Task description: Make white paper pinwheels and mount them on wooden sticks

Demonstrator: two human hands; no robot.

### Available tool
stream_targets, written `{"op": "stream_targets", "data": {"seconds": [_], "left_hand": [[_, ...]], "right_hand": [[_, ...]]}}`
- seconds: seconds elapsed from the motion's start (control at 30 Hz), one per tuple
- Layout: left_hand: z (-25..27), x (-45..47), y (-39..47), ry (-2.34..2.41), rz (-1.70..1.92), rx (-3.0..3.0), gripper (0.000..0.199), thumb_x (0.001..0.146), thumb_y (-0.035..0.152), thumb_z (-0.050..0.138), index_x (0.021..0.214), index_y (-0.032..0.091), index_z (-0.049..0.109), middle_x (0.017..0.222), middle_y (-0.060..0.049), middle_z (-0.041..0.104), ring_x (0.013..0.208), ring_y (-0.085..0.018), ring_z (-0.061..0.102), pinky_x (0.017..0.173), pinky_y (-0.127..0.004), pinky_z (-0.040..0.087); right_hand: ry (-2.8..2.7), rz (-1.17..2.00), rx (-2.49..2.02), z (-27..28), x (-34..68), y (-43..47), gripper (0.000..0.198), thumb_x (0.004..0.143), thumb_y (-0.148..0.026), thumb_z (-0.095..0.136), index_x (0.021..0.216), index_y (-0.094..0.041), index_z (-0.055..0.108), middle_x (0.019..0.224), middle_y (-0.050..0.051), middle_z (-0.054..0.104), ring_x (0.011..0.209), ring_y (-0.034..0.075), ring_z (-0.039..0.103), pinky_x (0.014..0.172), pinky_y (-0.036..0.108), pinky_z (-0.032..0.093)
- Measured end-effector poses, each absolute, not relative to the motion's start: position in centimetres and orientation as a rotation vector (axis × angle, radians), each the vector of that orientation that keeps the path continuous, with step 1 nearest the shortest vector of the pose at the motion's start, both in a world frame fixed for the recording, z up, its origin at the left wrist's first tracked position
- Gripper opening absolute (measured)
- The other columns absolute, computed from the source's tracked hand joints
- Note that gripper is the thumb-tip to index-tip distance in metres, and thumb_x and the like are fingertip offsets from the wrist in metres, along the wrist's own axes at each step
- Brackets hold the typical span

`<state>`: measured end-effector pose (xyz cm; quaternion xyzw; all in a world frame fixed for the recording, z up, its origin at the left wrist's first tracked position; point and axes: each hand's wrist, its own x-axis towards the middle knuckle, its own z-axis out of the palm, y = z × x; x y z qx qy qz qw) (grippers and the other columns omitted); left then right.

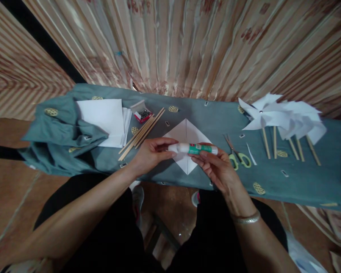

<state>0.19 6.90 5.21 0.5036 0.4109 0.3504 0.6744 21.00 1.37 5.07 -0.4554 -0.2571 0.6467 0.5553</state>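
Observation:
Over the table I hold a green and white glue stick (196, 148) lying sideways between both hands. My right hand (217, 163) is closed around its body. The fingers of my left hand (155, 153) pinch the whitish cap (172, 148) at its left end; whether cap and tube still touch is hard to tell. Beneath the glue stick lies a square sheet of white paper (186, 131), turned cornerwise, with crease lines; my hands cover part of it. Scissors with green handles (238, 157) rest just right of my right hand.
Several wooden sticks (143, 132) lie left of the sheet, by a small red box of metal pins (142, 113). A stack of white paper (105, 117) is farther left. White paper pinwheels on sticks (281, 117) are at the right, near a thin paper strip (251, 154). A curtain (182, 49) hangs behind.

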Motion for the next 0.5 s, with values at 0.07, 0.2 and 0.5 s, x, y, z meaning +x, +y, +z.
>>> {"op": "stream_targets", "data": {"seconds": [0.07, 0.2, 0.5], "left_hand": [[5.26, 0.26, 6.88, 0.923, 0.785, 1.138, 0.041, 0.061, 0.025, 0.085, 0.099, 0.013, 0.074, 0.103, -0.007, 0.074, 0.093, -0.019, 0.068, 0.093, -0.036, 0.052], [5.28, 0.28, 6.90, 0.936, 0.774, 1.171, 0.042, 0.062, 0.025, 0.084, 0.101, 0.013, 0.074, 0.102, -0.007, 0.074, 0.090, -0.018, 0.068, 0.090, -0.034, 0.053], [5.27, -0.06, 6.53, 0.925, 0.812, 1.514, 0.033, 0.072, 0.028, 0.077, 0.102, 0.015, 0.074, 0.108, -0.009, 0.073, 0.091, -0.019, 0.068, 0.087, -0.033, 0.056]], "right_hand": [[-0.621, 1.519, -1.088, 4.95, 21.04, 1.31, 0.024, 0.065, -0.026, 0.086, 0.085, -0.023, 0.074, 0.087, 0.000, 0.078, 0.079, 0.018, 0.075, 0.083, 0.035, 0.062], [-0.653, 1.499, -1.116, 4.87, 20.99, 1.24, 0.025, 0.064, -0.027, 0.087, 0.085, -0.023, 0.074, 0.086, -0.001, 0.076, 0.077, 0.014, 0.073, 0.082, 0.030, 0.061], [-0.746, 1.439, -1.232, 5.42, 20.60, 1.24, 0.028, 0.060, -0.031, 0.089, 0.081, -0.022, 0.073, 0.078, -0.002, 0.070, 0.073, 0.014, 0.069, 0.075, 0.032, 0.061]]}}
